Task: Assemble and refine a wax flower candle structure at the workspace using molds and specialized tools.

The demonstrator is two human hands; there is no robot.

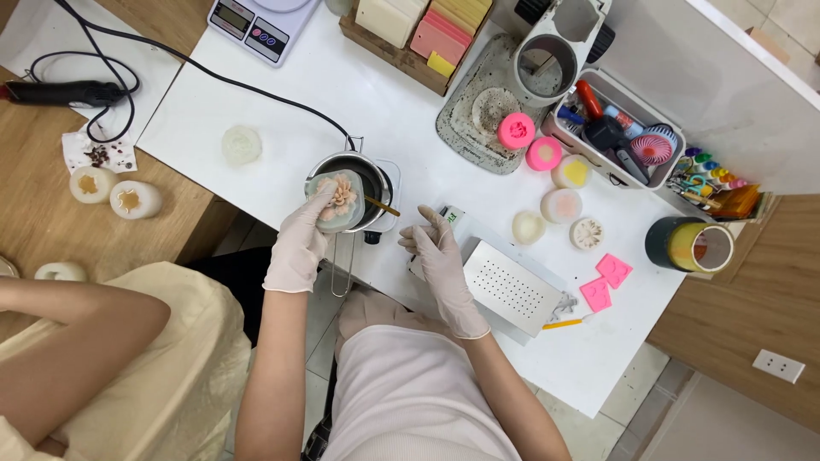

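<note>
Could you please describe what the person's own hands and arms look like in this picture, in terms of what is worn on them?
Both the left hand and the right hand wear thin, pale whitish disposable gloves that end in a slightly gathered cuff just past the wrist. Above the cuffs both forearms are bare, with no sleeves, watch or jewellery visible. No markings show on the gloves.

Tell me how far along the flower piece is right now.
Done: several small moulded pieces lie on the white table. In hand: the left hand holds a flower piece over the small pot; the right hand hovers empty. Left: it has not been set down.
</note>
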